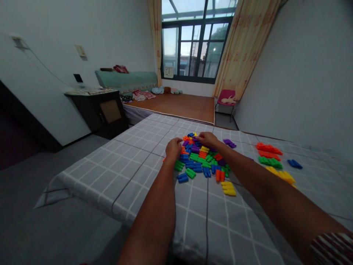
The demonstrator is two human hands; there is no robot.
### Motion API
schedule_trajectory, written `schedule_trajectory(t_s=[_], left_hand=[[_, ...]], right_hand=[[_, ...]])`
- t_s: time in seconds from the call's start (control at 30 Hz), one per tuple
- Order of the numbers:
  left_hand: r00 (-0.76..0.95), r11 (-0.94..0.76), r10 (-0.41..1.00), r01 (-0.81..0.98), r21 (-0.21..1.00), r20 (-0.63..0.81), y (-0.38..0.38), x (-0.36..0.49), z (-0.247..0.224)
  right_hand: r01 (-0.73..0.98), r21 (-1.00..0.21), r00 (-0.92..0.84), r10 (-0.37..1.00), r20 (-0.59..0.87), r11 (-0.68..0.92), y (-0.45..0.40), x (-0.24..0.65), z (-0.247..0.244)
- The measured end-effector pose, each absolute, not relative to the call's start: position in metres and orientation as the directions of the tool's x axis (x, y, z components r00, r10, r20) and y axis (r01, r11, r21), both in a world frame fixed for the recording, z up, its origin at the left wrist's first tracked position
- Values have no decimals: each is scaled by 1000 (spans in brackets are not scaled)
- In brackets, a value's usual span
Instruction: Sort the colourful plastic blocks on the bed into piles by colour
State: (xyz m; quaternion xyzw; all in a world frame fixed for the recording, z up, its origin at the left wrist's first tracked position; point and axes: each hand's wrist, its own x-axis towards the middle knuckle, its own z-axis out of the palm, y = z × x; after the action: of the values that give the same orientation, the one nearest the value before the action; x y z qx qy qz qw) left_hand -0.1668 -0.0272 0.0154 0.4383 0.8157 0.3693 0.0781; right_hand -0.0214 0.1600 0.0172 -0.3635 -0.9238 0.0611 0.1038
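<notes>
Blocks (194,166), heaped, between opposing fingers (203,135)

Without a single readable word, label, brand or sign across the room. Placed at the lower left corner of the window (202,51), on the pale square clock (168,72): marked darkly about the dial (perhaps with numerals, too small and too soft to make out), with hour likewise beyond reading. Printed to the right of the window, on the curtain (242,48): with reddish motifs rather than lettering. Scattered below the window, on the coloured pieces (194,158): without legible marking.
</notes>
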Motion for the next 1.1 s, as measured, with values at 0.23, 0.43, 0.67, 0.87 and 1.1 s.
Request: schedule_trajectory(t_s=[0.23, 0.43, 0.67, 0.87, 1.1], left_hand=[[-609, 334, 765, 653, 680, 209, -24, -170, 10], [-593, 329, 779, 663, 672, 204, -22, -171, 6], [-504, 331, 854, 717, 613, 130, -20, -168, 2], [-344, 259, 931, 855, 450, 119, -17, -157, 3], [-301, 237, 940, 915, 327, 161, -10, -160, -1]], right_hand=[[509, -30, -847, 507, 162, 860, 137, -75, 30], [445, 122, -885, 456, -90, 887, 132, -98, 28], [440, -59, -893, 429, -138, 896, 157, -57, 42], [390, -572, -899, 433, -67, 722, 200, 50, 66], [584, -705, -566, 825, 1, 402, 254, 238, 81]])
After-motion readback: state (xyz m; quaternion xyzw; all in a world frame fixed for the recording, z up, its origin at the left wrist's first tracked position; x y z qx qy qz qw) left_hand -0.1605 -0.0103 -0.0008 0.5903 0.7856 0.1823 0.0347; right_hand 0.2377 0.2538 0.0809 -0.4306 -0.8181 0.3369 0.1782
